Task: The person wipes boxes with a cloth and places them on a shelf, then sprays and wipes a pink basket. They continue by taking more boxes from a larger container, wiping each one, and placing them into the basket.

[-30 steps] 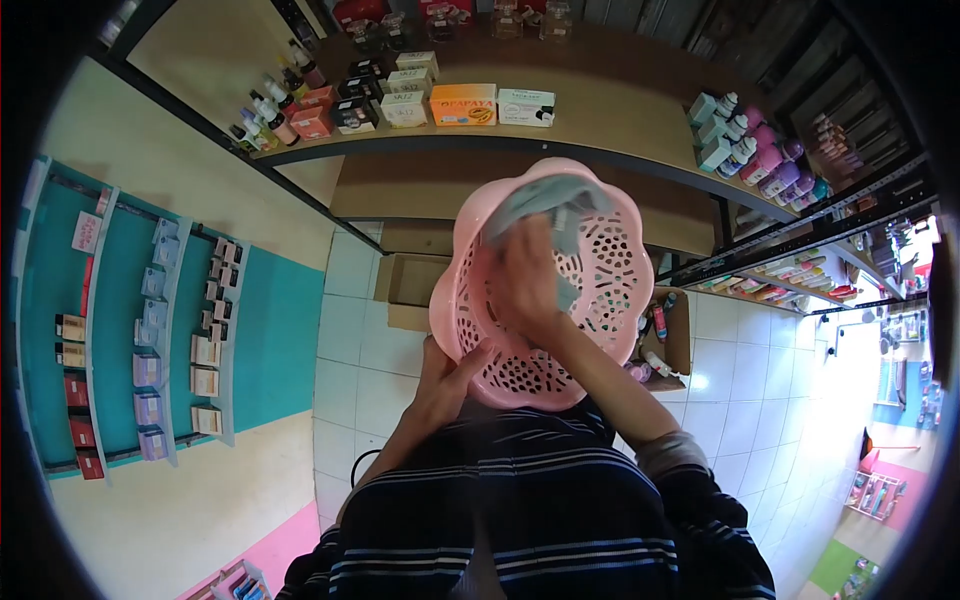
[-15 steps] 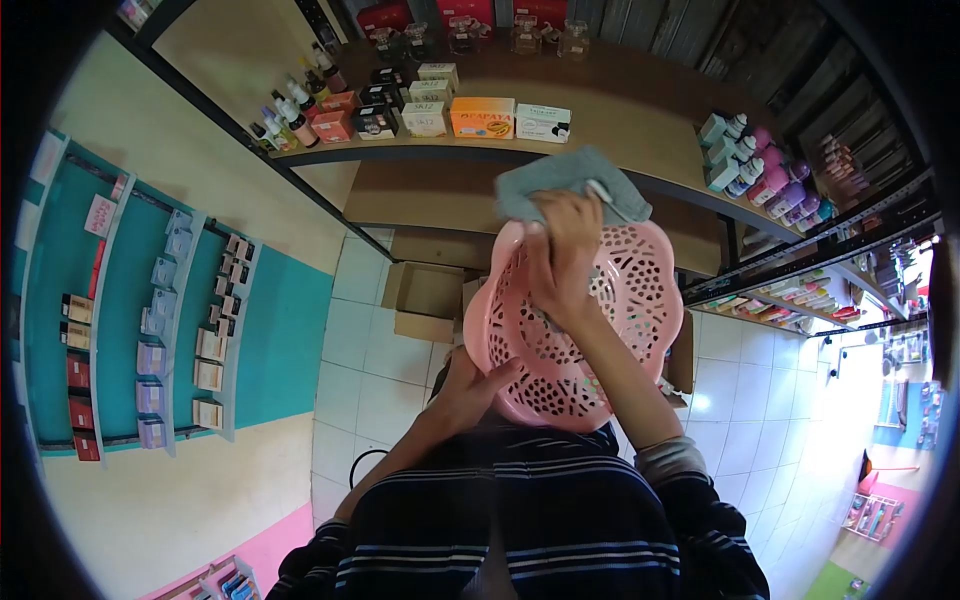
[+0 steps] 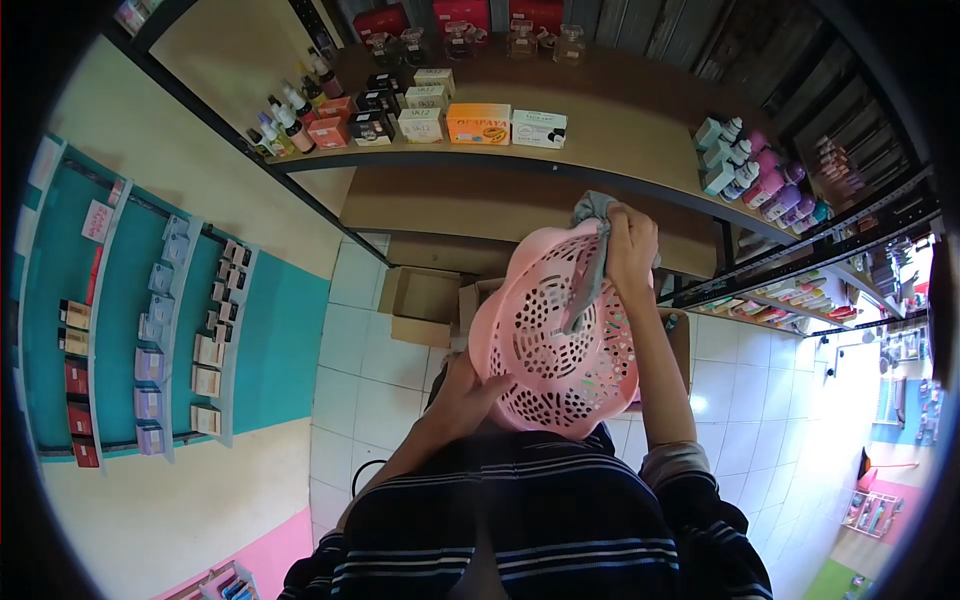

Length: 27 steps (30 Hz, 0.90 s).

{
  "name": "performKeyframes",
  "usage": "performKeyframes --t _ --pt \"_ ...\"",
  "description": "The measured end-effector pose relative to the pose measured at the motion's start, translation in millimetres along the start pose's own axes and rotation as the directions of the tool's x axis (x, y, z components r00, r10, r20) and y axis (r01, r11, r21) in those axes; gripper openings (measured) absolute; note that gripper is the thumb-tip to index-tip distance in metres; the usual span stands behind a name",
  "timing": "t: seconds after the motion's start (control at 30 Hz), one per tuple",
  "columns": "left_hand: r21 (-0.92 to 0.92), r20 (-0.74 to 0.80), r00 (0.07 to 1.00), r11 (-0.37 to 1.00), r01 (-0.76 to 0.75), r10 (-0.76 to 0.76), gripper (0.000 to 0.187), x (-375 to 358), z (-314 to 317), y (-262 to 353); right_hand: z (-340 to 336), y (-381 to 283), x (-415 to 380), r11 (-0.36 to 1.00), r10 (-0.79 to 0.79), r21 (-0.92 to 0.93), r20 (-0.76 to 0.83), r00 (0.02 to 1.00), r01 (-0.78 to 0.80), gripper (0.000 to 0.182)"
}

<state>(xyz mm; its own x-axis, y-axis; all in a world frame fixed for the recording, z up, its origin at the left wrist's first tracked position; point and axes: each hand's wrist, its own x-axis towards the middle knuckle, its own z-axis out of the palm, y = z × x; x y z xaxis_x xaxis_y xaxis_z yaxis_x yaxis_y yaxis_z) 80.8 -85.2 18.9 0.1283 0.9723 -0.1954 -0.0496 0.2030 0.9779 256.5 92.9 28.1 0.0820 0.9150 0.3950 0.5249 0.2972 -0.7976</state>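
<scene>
A pink basket point(image 3: 555, 350) with a scalloped rim and many small holes is tilted in front of my body. My left hand point(image 3: 468, 400) grips its lower left rim, with the thumb on the inner side. At the upper right rim, my right hand point(image 3: 632, 255) is closed on a grey-green cloth point(image 3: 592, 262). The cloth is draped over the rim and hangs down into the basket. Some of the fingers of both hands are hidden.
Ahead is a brown shelf point(image 3: 630, 150) with small boxes, an orange papaya box point(image 3: 479, 124), perfume bottles and pump bottles. Below stands an open cardboard box point(image 3: 425, 300) on the tiled floor point(image 3: 370, 355). Wall racks point(image 3: 150, 320) with boxes are at the left.
My right hand and the cloth have moved right and down to the basket's right rim. The cloth was spread over the far rim and now hangs bunched. The basket has turned and tilted.
</scene>
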Motion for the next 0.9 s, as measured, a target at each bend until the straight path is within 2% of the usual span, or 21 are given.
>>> performKeyframes --t 0.1,0.17,0.2,0.23,0.3,0.33,0.4,0.43,0.5,0.53,0.57,0.6,0.67,0.73,0.8,0.83,0.87,0.9 --pt "-0.059 -0.003 0.999 0.997 0.046 -0.047 0.046 0 -2 -4 8 -8 2 0.997 -0.060 0.053 -0.084 0.995 0.065 0.024" --pt "-0.107 -0.047 0.999 0.994 0.015 -0.020 0.044 -1 2 0 12 -21 7 0.968 -0.248 0.015 -0.079 0.965 0.250 0.021" --pt "-0.156 -0.094 0.996 0.988 -0.018 0.004 0.043 -1 4 2 15 -27 5 0.879 -0.474 -0.079 -0.056 0.879 0.470 0.018" --pt "-0.154 -0.085 0.996 0.988 -0.014 0.001 0.043 0 2 0 20 -33 3 0.733 -0.670 -0.168 -0.009 0.742 0.660 0.014" --pt "-0.054 -0.022 0.991 0.990 0.128 -0.130 0.045 3 0 -3 35 -49 -17 0.789 -0.613 0.001 0.061 0.788 0.614 0.006" --pt "-0.052 -0.015 0.992 0.991 0.123 -0.124 0.045 4 1 -1 32 -49 -17 0.787 -0.615 -0.007 0.057 0.786 0.616 0.006" --pt "-0.183 -0.021 0.999 0.983 0.031 -0.035 0.045 -2 2 5 31 -51 -17 0.783 -0.621 0.045 0.074 0.780 0.620 0.005" --pt "-0.183 -0.027 0.999 0.983 0.035 -0.040 0.045 -5 2 3 32 -35 -13 0.786 -0.615 -0.039 0.054 0.787 0.617 0.008" --pt "-0.113 -0.027 0.997 0.991 0.069 -0.072 0.051 -4 -1 -2 20 -15 0 0.903 -0.379 -0.176 0.112 0.919 0.393 0.017" --pt "-0.117 -0.039 0.997 0.992 0.056 -0.061 0.051 -2 -2 -3 13 -10 4 0.963 -0.178 -0.178 0.151 0.972 0.203 0.021" --pt "-0.069 -0.020 0.998 0.996 0.057 -0.058 0.050 -1 -2 -5 7 -6 5 0.982 0.032 -0.191 0.192 0.981 0.005 0.025" --pt "-0.019 0.000 0.999 0.999 0.051 -0.051 0.049 1 -2 -5 5 1 6 0.982 0.014 -0.187 0.197 0.980 0.024 0.025" --pt "-0.015 0.016 0.998 0.998 0.058 -0.057 0.046 3 -2 2 8 19 3 0.981 0.073 -0.188 0.095 0.993 -0.054 0.028" --pt "-0.006 0.035 0.997 0.997 0.071 -0.071 0.044 3 -9 -1 9 27 1 0.979 0.053 -0.198 0.086 0.995 -0.035 0.029" --pt "-0.439 0.133 0.984 0.883 0.162 -0.115 0.056 2 -30 -31 7 29 0 0.978 0.043 -0.205 0.077 0.996 -0.026 0.029" --pt "-0.568 0.200 0.968 0.788 0.238 -0.149 0.055 -2 -42 -46 3 29 1 0.975 0.107 -0.203 0.073 0.992 -0.090 0.029" --pt "-0.622 0.233 0.951 0.721 0.307 -0.204 0.055 -7 -53 -64 0 28 2 0.968 0.169 -0.200 0.070 0.983 -0.152 0.029" --pt "-0.592 0.234 0.927 0.713 0.375 -0.293 0.054 -17 -63 -83 -1 28 2 0.969 0.161 -0.200 0.055 0.985 -0.147 0.030"
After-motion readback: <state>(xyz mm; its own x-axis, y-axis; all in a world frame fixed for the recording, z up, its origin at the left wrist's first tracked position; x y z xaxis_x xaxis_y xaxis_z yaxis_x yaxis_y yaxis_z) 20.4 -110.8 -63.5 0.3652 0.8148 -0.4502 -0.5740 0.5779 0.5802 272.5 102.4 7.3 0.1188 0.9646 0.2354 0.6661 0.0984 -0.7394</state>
